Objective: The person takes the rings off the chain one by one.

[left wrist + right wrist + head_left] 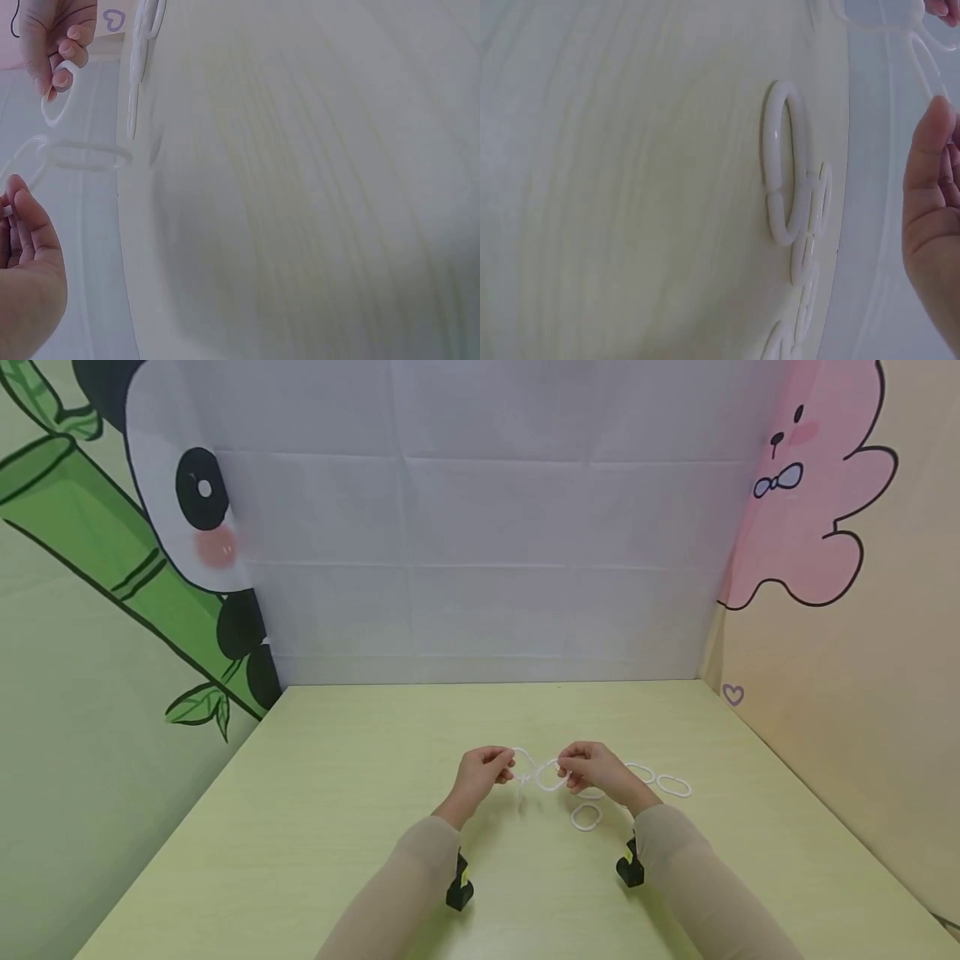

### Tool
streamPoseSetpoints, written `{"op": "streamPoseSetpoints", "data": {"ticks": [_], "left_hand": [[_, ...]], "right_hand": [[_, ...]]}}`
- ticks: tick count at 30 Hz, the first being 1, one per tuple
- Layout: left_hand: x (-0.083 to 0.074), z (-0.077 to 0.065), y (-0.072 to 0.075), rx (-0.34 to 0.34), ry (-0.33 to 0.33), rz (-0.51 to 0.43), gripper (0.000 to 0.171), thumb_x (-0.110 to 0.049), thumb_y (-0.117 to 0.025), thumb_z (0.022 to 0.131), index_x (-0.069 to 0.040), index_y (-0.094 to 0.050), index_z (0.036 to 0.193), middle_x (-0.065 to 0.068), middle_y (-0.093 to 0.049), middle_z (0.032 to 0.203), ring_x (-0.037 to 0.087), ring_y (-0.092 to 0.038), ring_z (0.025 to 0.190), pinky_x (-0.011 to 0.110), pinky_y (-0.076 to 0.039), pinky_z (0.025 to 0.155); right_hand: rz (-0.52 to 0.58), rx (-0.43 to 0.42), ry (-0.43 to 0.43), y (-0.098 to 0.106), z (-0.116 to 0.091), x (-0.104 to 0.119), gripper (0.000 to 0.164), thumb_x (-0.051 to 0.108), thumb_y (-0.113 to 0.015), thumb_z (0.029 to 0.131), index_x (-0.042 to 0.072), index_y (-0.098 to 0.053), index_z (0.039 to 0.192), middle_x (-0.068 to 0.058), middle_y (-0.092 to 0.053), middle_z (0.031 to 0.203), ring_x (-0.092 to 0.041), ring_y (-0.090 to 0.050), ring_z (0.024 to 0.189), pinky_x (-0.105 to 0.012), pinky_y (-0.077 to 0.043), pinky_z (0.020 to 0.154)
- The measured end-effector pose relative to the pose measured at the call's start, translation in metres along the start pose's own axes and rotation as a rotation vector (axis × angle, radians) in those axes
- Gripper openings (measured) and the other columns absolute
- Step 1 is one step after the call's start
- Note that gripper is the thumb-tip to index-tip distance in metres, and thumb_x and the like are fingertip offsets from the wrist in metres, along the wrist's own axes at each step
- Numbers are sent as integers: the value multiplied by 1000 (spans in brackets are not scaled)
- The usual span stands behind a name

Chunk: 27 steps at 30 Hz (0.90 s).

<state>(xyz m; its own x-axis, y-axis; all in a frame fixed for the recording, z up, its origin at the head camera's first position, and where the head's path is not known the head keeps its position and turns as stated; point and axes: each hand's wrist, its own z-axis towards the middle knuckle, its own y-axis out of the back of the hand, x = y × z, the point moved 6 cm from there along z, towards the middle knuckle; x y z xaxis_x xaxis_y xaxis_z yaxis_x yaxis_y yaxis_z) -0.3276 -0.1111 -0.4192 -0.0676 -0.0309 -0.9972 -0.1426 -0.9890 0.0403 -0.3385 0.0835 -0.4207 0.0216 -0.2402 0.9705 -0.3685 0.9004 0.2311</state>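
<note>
Just above the table, my left hand [480, 774] pinches a white oval plastic link [529, 757] between thumb and fingertips. A second link [90, 145] hangs from that one, plainest in the left wrist view. Facing it from the right, my right hand [596, 770] pinches another white link [540, 783] by its far side. In the head view the two held links come together between the hands; whether they are hooked through each other I cannot tell. Under and beside my right hand, several more white links lie on the table, one single link [773, 150] nearest the right wrist camera.
The pale yellow table [300, 827] meets a white cloth backdrop [487, 568] at the back. Side panels carry a panda with bamboo [112, 535] on the left and a pink bear [817, 527] on the right. Another loose link [689, 789] lies to the right of my right hand.
</note>
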Motion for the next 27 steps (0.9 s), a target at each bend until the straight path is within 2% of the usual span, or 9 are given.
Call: {"op": "streamPoseSetpoints", "data": {"ticks": [4,11,17,27], "left_hand": [[-1,-1,1,3,-7,1,34,-17,-58,92,12,-58,111,24,-61,97,8,-58,65,23,-51,66],[-2,-3,1,0,-16,-3,29,-15,-58,92,9,-61,108,13,-63,88,9,-58,65,23,-51,65],[-1,-3,1,-3,-16,-5,26,-15,-58,92,7,-62,105,15,-63,89,8,-58,64,22,-51,64],[-1,-1,1,-2,0,-3,34,-16,-59,92,13,-58,110,11,-64,86,9,-58,65,22,-51,64]], "right_hand": [[-5,2,-19,1,0,-6,22,9,-55,93,-11,-53,102,-11,-59,80,-13,-55,60,-27,-51,57],[-21,13,-29,1,0,-17,22,6,-55,92,-13,-52,101,-13,-61,79,-12,-56,58,-26,-50,56],[-47,23,-48,-3,-1,-22,20,4,-54,92,-13,-52,100,-13,-60,78,-14,-55,56,-25,-50,54],[-64,1,-74,-6,1,-24,14,1,-55,90,-12,-54,95,-12,-60,73,-13,-54,53,-24,-49,51]]}}
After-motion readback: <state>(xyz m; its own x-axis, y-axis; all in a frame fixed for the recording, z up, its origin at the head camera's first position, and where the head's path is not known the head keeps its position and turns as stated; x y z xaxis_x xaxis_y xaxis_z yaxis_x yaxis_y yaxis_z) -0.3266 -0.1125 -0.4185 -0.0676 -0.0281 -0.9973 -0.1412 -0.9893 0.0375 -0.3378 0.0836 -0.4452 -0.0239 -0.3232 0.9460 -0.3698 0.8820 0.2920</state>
